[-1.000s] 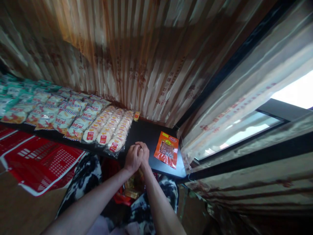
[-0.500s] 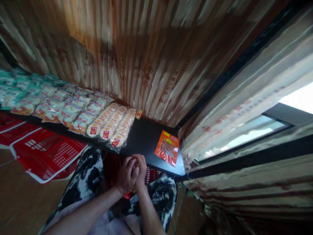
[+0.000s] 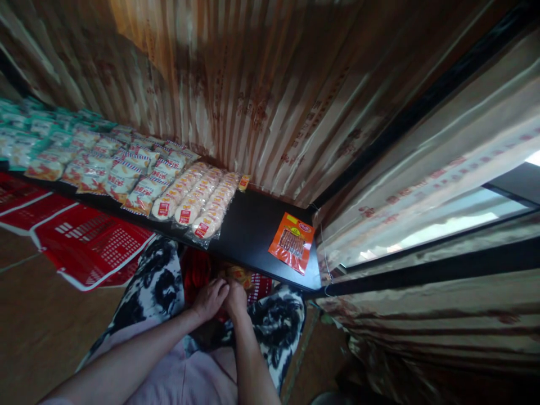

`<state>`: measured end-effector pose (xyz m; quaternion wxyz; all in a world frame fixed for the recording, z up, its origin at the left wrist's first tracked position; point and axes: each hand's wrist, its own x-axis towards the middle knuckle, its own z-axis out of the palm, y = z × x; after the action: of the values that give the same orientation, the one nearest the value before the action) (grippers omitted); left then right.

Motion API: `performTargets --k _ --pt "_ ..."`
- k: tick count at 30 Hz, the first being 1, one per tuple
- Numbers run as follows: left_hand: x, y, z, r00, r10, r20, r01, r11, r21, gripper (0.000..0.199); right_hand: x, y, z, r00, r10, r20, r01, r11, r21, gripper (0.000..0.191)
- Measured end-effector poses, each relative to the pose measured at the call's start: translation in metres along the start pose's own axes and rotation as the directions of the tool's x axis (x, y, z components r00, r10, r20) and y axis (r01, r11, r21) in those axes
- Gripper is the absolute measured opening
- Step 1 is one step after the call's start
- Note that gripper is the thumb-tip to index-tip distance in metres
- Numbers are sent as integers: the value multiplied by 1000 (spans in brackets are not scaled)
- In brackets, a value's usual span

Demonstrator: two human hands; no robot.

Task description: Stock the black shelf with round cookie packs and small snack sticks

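My left hand (image 3: 211, 300) and my right hand (image 3: 236, 298) are close together above my lap, just below the front edge of the black shelf (image 3: 248, 222). The fingers of both are curled and mostly face away, so whatever they hold, if anything, is hidden. Right behind them, under the shelf, lies a red and yellow package (image 3: 236, 274), partly covered by the hands. A dark red shiny bag (image 3: 196, 273) is to its left. On the shelf, clear packs of round white crackers (image 3: 205, 226) lie in rows, and an orange snack packet (image 3: 292, 242) lies flat near the right end.
White and orange snack bags (image 3: 145, 191) and green bags (image 3: 21, 143) line the shelf leftward. Red printed sheeting (image 3: 97, 247) hangs below it. Pleated plastic curtain (image 3: 236, 84) covers the back, and a dark metal bar (image 3: 400, 287) runs along the right.
My hands have gone from being clasped over each other to side by side, with the fingers turned down and away. The view has shifted slightly.
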<state>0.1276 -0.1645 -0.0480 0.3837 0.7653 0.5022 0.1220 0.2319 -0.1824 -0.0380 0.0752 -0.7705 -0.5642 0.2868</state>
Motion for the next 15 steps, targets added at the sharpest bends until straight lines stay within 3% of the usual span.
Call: performTargets --k 3,5,7,10,15 --pt "0 -12 2 984 -101 145 99 995 18 20 -2 3 6 989 56 139 -41 993 -110 31" --pt "-1 -18 2 978 -91 188 90 996 13 17 -3 5 9 981 53 186 -30 992 -126 31" --pt "-2 -20 2 971 -71 227 72 997 3 25 -3 6 10 973 49 225 -17 990 -141 33" --pt "-3 -19 1 964 -61 260 64 998 -4 33 -3 8 7 965 45 260 -5 988 -153 35" --pt "-4 -19 1 968 -91 236 97 995 -12 30 -4 9 4 967 38 252 -2 990 -142 36"
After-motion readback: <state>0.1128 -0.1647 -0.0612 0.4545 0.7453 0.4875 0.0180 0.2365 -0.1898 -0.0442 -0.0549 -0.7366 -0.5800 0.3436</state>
